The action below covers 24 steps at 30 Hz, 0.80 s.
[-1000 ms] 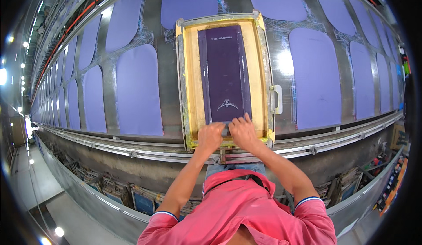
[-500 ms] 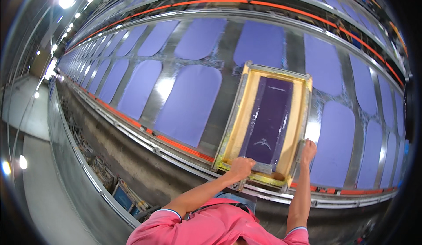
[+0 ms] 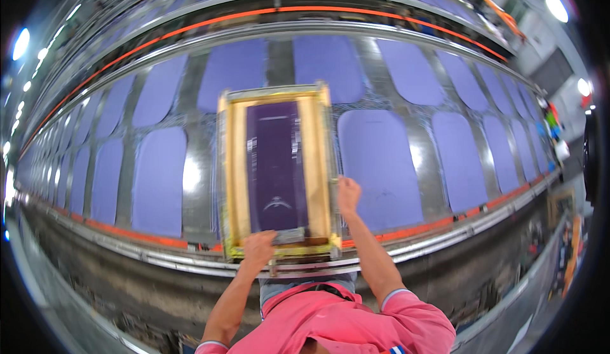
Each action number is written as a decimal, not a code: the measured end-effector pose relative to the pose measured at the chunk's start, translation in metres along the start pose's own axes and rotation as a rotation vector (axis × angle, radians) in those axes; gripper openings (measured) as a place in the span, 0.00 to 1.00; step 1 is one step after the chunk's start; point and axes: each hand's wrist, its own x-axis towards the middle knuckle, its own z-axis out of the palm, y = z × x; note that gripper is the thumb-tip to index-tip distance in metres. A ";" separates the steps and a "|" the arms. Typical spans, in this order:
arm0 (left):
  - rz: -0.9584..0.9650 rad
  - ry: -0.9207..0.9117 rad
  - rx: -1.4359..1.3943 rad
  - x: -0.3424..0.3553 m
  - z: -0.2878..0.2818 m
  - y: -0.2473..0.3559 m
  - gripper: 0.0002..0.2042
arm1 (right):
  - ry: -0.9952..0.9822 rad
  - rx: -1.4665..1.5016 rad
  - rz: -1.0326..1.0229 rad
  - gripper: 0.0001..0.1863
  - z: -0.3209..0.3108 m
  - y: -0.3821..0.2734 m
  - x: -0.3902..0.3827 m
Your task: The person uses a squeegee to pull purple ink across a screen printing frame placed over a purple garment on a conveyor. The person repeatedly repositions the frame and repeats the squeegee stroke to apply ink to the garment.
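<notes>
Head view, the only one we have: the screen frame (image 3: pixel 323 138) stands at the near side of the worktop (image 3: pixel 202 151), among flat purple panels (image 3: pixel 381 157); blur keeps us from telling whether it rests or is lifted. Our right hand (image 3: pixel 349 195) is clenched at its right side, apparently on a grip the fist hides. Our left hand (image 3: pixel 259 247) is at the lower left corner, beside a grey bar (image 3: pixel 292 234) lying across the foot of the dark purple mesh (image 3: pixel 274 163); whether it grasps frame or bar, we cannot tell. Handling, in our judgement: keep both sides level, steady the bar against sliding, and let no edge drag over neighbouring panels. Surface: grey, glossy, glaring under the lamps, an orange strip (image 3: pixel 413 232) along the near edge. Room: long, with similar panels beyond and bright lights (image 3: pixel 557 5) at both sides.
</notes>
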 end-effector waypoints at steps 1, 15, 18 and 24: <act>-0.013 -0.035 0.001 -0.001 -0.010 -0.005 0.16 | 0.009 -0.087 0.012 0.21 0.007 -0.006 -0.002; -0.012 -0.159 0.037 -0.040 -0.018 -0.049 0.15 | 0.055 -0.423 -0.006 0.23 0.057 -0.029 -0.022; 0.086 -0.055 0.042 -0.036 -0.014 -0.051 0.14 | 0.002 -0.399 0.013 0.23 0.055 -0.032 -0.026; 0.102 0.131 0.068 0.078 -0.002 -0.085 0.13 | 0.090 -0.313 -0.343 0.22 0.077 -0.070 -0.017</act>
